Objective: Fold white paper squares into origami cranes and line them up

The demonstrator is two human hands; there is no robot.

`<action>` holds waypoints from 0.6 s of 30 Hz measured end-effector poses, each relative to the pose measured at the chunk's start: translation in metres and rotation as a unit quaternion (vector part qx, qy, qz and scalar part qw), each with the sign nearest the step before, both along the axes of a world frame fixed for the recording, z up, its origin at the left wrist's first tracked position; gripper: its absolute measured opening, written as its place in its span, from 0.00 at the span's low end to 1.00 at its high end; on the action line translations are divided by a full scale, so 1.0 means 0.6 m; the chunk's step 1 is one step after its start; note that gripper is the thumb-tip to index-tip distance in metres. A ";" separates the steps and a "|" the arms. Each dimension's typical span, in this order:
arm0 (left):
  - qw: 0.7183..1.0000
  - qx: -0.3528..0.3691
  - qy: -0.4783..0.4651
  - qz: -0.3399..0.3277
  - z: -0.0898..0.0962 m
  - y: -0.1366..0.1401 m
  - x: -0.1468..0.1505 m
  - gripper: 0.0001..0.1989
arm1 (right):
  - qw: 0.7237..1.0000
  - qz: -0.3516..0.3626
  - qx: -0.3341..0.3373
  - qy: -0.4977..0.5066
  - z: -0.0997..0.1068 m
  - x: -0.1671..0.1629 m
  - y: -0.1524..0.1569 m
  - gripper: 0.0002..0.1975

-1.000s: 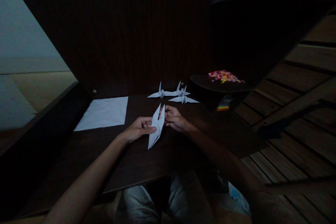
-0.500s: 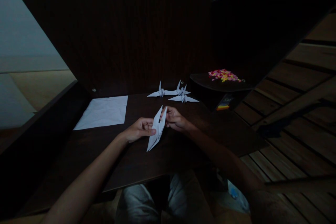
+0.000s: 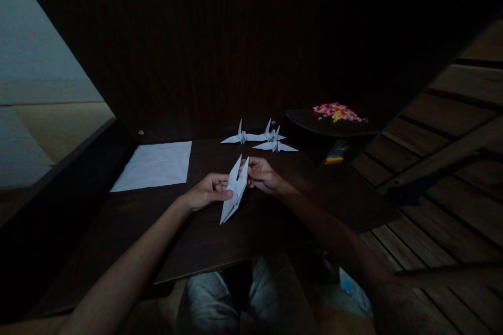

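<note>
A white folded origami paper (image 3: 233, 196) with two upright points and a tapering lower end is held above the dark table. My left hand (image 3: 208, 191) is closed on its left side, thumb across the front and fingers curled behind. From the right, my right hand (image 3: 264, 175) pinches the upper right point; some of its fingertips are hidden behind the paper. Beyond my hands stand finished-looking white paper cranes (image 3: 275, 147), three in all, with raised points and spread wings. Left of my hands a flat sheet of white paper (image 3: 157, 166) lies on the table.
A dark upright panel (image 3: 196, 63) closes off the back of the table (image 3: 204, 256). At the right, a small rounded shelf (image 3: 302, 119) carries a heap of small pink, red and yellow pieces (image 3: 337, 112). A slatted wooden surface (image 3: 444, 204) lies farther right.
The view has shifted very slightly. Both hands and the folded paper appear a little higher, with the same grip; the cranes and the flat sheet stay in place.
</note>
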State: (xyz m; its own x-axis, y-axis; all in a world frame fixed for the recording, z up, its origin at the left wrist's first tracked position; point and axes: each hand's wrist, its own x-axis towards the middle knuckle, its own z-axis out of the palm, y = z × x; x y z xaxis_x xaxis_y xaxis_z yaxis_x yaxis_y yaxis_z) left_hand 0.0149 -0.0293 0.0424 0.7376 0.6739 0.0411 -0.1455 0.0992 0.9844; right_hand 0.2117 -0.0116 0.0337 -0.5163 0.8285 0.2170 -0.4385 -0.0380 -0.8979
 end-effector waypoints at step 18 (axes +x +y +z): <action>0.988 0.017 0.045 0.148 -0.011 0.009 0.008 0.16 | 0.949 -0.192 0.240 -0.068 0.010 0.004 0.007 0.07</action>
State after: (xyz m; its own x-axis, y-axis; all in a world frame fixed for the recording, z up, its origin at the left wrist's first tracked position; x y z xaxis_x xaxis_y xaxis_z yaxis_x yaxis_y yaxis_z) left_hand 0.0196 -0.0240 0.0356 0.5103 0.8599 0.0102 -0.0749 0.0326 0.9967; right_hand 0.2141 -0.0072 0.0395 -0.2472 0.7835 0.5701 -0.2155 0.5292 -0.8207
